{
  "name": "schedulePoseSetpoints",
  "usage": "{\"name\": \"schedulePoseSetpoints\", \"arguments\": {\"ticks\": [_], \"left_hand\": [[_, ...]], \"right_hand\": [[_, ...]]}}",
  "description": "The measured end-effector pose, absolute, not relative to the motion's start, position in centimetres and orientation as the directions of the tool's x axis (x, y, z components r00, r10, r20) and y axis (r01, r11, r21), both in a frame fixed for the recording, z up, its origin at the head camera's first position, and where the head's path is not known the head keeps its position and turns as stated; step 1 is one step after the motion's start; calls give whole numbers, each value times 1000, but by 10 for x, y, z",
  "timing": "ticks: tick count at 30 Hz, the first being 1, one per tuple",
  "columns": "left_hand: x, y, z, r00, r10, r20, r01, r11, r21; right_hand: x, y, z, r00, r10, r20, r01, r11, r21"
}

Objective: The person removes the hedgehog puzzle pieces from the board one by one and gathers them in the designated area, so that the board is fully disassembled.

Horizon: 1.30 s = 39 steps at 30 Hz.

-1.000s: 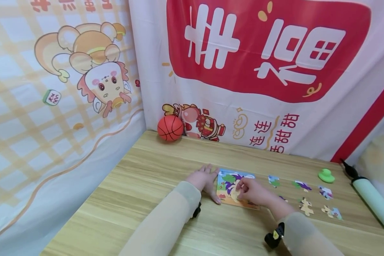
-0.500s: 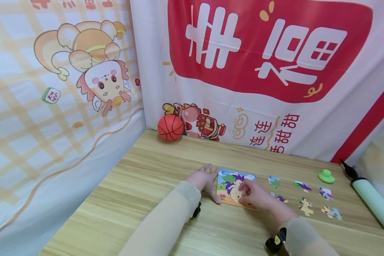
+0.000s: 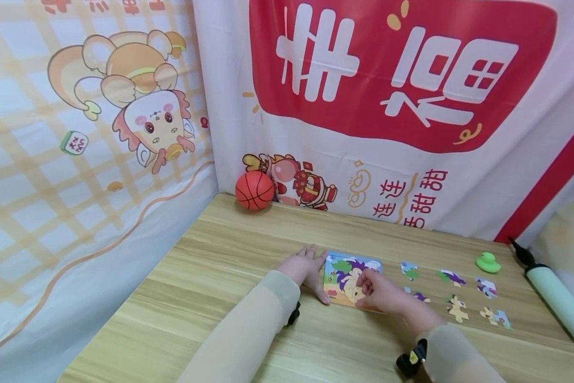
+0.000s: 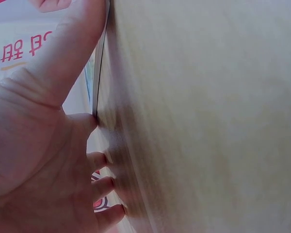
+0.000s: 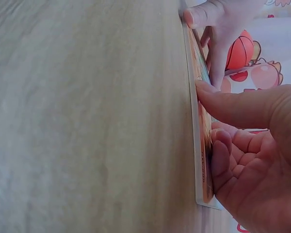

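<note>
A colourful jigsaw puzzle board (image 3: pixel 337 298), showing a purple-haired cartoon figure, lies flat on the table. My left hand (image 3: pixel 308 270) rests at its left edge with fingers spread; in the left wrist view the thumb (image 4: pixel 70 53) lies along the board's edge. Over the right part of the puzzle is my right hand (image 3: pixel 384 292). In the right wrist view its thumb (image 5: pixel 233 108) presses straight onto the board's face, while the other fingers (image 5: pixel 222 158) curl loosely against it. Nothing shows between thumb and fingers. The hand hides the board's lower right part.
Several loose puzzle pieces (image 3: pixel 458 309) lie on the table right of the board. Beyond them are a green toy duck (image 3: pixel 488 262) and a pale green hand pump (image 3: pixel 557 300). A red toy basketball (image 3: pixel 255 190) sits at the back left corner, by the printed cloth (image 3: pixel 354 175).
My right hand has shifted slightly right from the puzzle's middle, and its thumb has come down onto the lower part of the board. The left hand stays in place.
</note>
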State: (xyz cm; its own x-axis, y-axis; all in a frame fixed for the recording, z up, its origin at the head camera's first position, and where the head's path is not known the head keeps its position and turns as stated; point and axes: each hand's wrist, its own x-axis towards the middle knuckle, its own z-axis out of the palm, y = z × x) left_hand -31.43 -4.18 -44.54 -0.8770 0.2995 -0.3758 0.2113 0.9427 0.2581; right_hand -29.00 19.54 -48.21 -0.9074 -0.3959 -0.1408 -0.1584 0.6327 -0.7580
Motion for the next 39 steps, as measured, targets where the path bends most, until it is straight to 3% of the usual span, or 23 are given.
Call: {"name": "schedulePoseSetpoints", "arguments": {"ticks": [12,26,39], "left_hand": [[-324,-34,-457,-867,310,-390,225,942,248],[-315,-30,-446,-871,320,-374,247,942,229],[-327,-40,-459,-867,325,-378,242,937,250]], "right_hand": [[-285,201,-485,-933,-336,-129,-136,663,-736],[-283,205,-488,-945,-317,-80,-140,615,-776],[-287,194,-493,-971,-225,-82,-63,571,-819]]}}
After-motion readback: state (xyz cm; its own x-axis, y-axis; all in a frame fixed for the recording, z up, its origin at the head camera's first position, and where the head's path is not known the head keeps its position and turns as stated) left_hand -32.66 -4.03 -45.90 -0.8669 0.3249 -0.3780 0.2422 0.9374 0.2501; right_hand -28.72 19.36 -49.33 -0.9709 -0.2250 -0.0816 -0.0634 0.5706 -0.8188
